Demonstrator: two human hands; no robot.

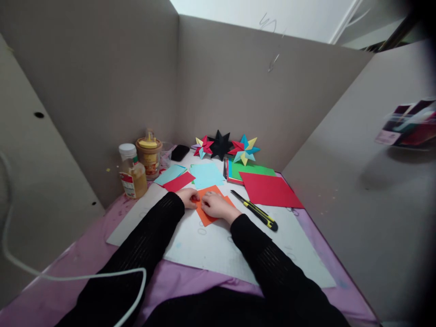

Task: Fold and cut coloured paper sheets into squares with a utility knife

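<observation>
Orange paper (206, 220) is lying on a white sheet (190, 250), between and partly beneath the person's 2 hands. The right hand (218, 205) is reaching over it from the near right, covering much of its middle with bent fingers, while the left hand (189, 198) is resting at its left edge, fingers curling inward toward the other hand. Both are appearing to touch the paper, but the fingertips are showing too small to follow, so I cannot tell whether either hand is pinching it or only pressing. The paper itself is looking plain and bright, lying roughly flat, with a corner pointing toward the wearer and a stepped outline showing at its right. Around it, going down in size, a pink cloth (184, 277) is spreading under everything, and the white sheet is covering its middle. A red sheet (270, 190) is lying at the far right, overlapping a green sheet (260, 170). Pale blue paper (206, 175) is lying just beyond the hands, a red strip (179, 181) slanting at its left. Behind, 3 folded stars (220, 145) are standing in a row, the middle star showing black. A yellow-and-black cutter (255, 210) is lying to the right of the right hand.
</observation>
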